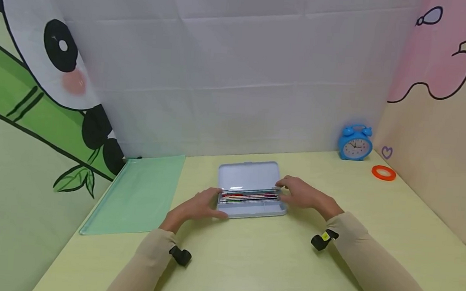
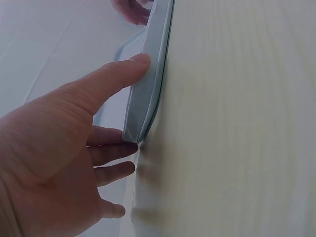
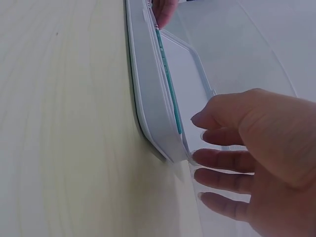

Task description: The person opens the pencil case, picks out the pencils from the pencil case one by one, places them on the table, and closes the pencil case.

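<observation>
A pale lilac-white pencil case [image 1: 250, 208] lies on the table with its lid [image 1: 249, 176] raised at the back. Several pens and pencils [image 1: 249, 197] lie lengthwise inside; in the right wrist view a green pencil or pen [image 3: 169, 81] shows along the edge. My left hand [image 1: 201, 204] holds the case's left end, thumb [image 2: 126, 74] on the front wall and fingers round the corner. At the right end, my right hand [image 1: 301, 194] has its fingers loosely extended beside the case and lid; whether the fingertips touch is unclear.
A translucent green mat [image 1: 139, 193] lies to the left. At the back right stand a blue alarm clock [image 1: 355, 143] and an orange ring [image 1: 384, 172], possibly a tape roll. A white cloth [image 1: 238, 73] hangs behind the table, with a wall on the right.
</observation>
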### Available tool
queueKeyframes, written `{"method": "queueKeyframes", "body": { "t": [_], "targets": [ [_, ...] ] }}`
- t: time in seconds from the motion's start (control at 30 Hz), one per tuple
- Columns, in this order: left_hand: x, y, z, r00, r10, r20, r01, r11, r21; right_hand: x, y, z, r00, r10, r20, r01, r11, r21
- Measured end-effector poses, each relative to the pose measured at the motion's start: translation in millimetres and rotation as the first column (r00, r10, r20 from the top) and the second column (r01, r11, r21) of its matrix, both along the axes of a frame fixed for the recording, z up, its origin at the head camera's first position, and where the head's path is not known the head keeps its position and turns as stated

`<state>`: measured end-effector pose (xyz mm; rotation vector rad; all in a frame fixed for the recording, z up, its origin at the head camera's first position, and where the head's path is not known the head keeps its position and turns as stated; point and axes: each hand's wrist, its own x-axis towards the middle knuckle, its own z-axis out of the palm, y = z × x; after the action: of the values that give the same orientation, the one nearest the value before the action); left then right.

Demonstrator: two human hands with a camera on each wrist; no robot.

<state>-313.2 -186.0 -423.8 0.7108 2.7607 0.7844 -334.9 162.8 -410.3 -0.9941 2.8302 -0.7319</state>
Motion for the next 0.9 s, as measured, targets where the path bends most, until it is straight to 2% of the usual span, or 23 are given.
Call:
{"method": "queueKeyframes", "body": {
  "t": [0.17, 0.4, 0.77, 0.9],
  "targets": [
    [-2.8, -0.3, -3.4, 1.0, -0.014, 0.008, 0.014, 0.999, 0.048, 0.6, -1.6, 0.6, 0.999, -0.005, -0.04, 0.004, 1.0, -0.027],
    [-3.3, -2.6, -5.1, 0.998, 0.053, 0.036, -0.057, 0.993, 0.1, 0.0, -4.3, 0.2, 0.998, 0.002, -0.061, -0.005, 0.998, -0.058],
    [-3.9, -5.0, -8.6, 0.995, 0.076, 0.061, -0.085, 0.984, 0.153, 3.7, -16.3, -1.0, 0.997, 0.036, -0.075, -0.042, 0.996, -0.077],
    [-3.4, -5.4, -7.9, 0.994, 0.081, 0.068, -0.091, 0.983, 0.159, 3.7, -22.1, -2.6, 0.993, 0.059, -0.105, -0.065, 0.996, -0.06]
  ]
}}
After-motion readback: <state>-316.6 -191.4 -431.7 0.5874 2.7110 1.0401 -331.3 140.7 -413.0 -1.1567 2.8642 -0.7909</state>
